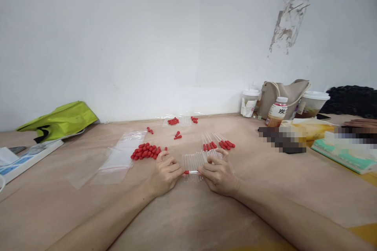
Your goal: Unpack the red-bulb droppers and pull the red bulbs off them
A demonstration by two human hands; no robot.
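Note:
Both my hands rest on the brown table, fingers curled toward each other. My left hand (165, 170) pinches a small red rubber cap (186, 172) at the end of a clear glass tube (193, 172), and my right hand (219, 173) grips the tube's other end. Just behind them lies a row of bare clear tubes (194, 159). A pile of loose red caps (146, 151) sits beside my left hand. Capped tubes (218, 142) lie fanned out beyond my right hand.
Clear zip bags (123, 153) lie to the left, with a lime-green bag (60, 119) farther off. More red caps (173, 121) sit near the wall. At right stand cups (250, 102), a bottle (277, 111), a beige handbag (285, 94) and another person's hand (361, 123).

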